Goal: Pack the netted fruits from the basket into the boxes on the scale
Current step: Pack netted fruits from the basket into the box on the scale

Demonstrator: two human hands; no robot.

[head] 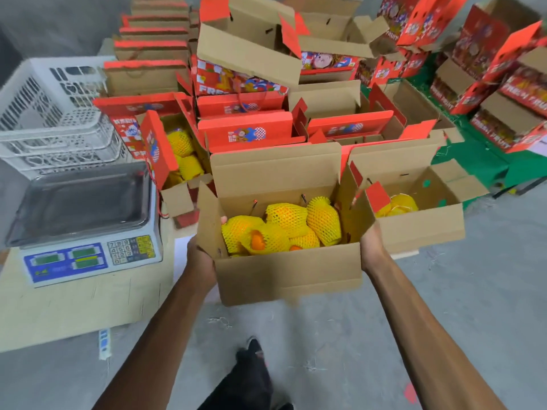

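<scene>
Upper left of the frame: stacked white baskets (56,113), nothing visible inside from this angle. Below them, at left centre, the scale (84,220) sits on a pale board; its clear tray carries no box. Just right of the scale, a red box (174,161) stands open with yellow netted fruit inside. Centre of frame: the left hand (204,255) holds the left end wall of an open brown box (284,247), thumb tip hooked over the rim and touching the fruit, the other fingers hidden behind the cardboard so I cannot tell how they lie. The netted fruits (284,229) fill the box floor, several in yellow foam net, two showing orange skin through the net openings. The right hand (373,247) presses the right end wall; its fingers are hidden by the box, so spread or curled cannot be told. At right, touching the carried box, a second brown box (414,214) holds a few netted fruits. Judgement: the box is off the scale and carried between both hands, likely weighed and going to the filled row, or on its way to weighing; cannot say which. To do it well: keep it level, press evenly on both ends so the bottom does not sag, keep the rear flap upright clear of neighbouring flaps, set down flat.
</scene>
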